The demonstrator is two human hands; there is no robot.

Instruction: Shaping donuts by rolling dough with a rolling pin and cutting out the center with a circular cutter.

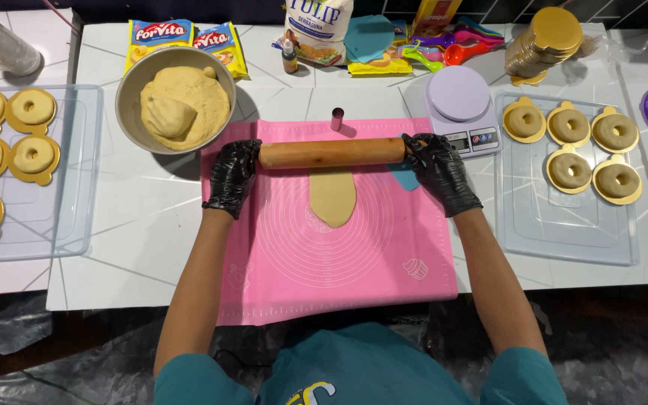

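rolling pin [331, 152] gripped at both ends by my left hand [232, 176] and right hand [439, 171] | dough strip [332, 196] partly flattened on pink mat [354, 255] | uncut, more rolling left

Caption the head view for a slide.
Gloved left hand and right hand roll a wooden rolling pin over dough.

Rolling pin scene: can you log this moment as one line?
left hand: on rolling pin | right hand: on pin | pin: over dough strip | mat: pink | bowl: dough
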